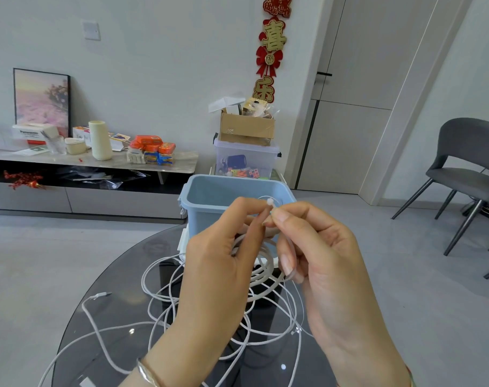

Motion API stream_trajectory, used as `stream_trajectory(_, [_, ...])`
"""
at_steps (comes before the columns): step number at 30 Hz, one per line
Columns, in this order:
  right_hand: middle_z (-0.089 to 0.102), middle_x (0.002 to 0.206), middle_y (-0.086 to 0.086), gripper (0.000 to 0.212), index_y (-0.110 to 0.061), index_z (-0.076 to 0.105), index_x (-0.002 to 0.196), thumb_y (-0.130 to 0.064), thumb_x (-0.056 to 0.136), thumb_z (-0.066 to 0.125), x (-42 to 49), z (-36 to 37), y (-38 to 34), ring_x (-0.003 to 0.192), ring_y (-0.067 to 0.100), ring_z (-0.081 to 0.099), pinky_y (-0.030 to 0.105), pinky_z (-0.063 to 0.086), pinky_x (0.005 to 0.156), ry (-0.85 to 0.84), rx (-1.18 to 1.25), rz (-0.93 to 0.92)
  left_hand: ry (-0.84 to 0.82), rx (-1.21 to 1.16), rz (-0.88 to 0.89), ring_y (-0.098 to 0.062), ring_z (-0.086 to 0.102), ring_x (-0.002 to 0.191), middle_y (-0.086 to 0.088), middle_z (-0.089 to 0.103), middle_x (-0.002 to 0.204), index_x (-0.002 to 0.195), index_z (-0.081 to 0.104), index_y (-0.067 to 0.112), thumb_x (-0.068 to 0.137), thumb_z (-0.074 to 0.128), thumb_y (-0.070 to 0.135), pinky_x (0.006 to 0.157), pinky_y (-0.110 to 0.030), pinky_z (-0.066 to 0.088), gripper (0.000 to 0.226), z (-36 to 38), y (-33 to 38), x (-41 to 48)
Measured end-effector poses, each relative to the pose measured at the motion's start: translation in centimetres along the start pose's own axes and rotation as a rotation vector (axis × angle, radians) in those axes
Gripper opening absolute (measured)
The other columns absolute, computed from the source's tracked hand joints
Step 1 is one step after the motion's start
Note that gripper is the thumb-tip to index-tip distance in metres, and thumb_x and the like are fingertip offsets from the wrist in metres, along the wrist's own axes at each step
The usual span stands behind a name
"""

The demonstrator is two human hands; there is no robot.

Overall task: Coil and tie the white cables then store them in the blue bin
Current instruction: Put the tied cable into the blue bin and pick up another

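My left hand (218, 263) and my right hand (318, 255) are raised together over the round table, in front of the blue bin (209, 202). Both pinch a thin white tie (270, 203) at its small head, fingertip to fingertip. A coil of white cable (263, 263) hangs between the two hands, partly hidden by my fingers. More loose white cables (165, 300) lie tangled on the dark glass table (120, 275) beneath, with a connector end (100, 296) lying to the left. The bin's inside looks empty where I can see it.
A grey chair (467, 174) stands at the right by the door. Behind the bin sits a clear storage box (246, 160) with a cardboard box (246, 129) on top. A low cabinet (92, 163) with packets and cups runs along the left wall.
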State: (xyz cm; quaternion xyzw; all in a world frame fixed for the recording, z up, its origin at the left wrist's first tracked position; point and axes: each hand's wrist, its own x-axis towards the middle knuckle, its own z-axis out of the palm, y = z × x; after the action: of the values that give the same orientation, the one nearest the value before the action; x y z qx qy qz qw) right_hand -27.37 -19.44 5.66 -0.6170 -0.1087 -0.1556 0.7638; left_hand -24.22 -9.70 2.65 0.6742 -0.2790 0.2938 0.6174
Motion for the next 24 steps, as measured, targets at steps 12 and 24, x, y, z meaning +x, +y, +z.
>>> stream_trajectory(12, [0.033, 0.038, -0.002, 0.018, -0.013, 0.064, 0.061, -0.021, 0.075, 0.057, 0.22, -0.55, -0.03, 0.039, 0.007, 0.029, 0.014, 0.032, 0.044, -0.039, -0.025, 0.05, 0.056, -0.015, 0.004, 0.009, 0.048, 0.048, 0.026, 0.057, 0.062, 0.089, 0.064, 0.029, 0.09, 0.05, 0.027, 0.049, 0.002, 0.029, 0.014, 0.29, 0.25, -0.21])
stream_trajectory(24, [0.035, 0.038, -0.005, 0.019, -0.017, 0.064, 0.059, -0.021, 0.077, 0.057, 0.22, -0.37, 0.16, 0.038, 0.007, 0.029, 0.015, 0.03, 0.042, -0.023, -0.038, 0.01, 0.038, -0.097, -0.11, 0.002, 0.06, 0.064, 0.02, 0.065, 0.068, 0.084, 0.065, 0.018, 0.089, 0.054, 0.025, 0.061, -0.005, 0.04, 0.014, 0.35, 0.24, -0.11])
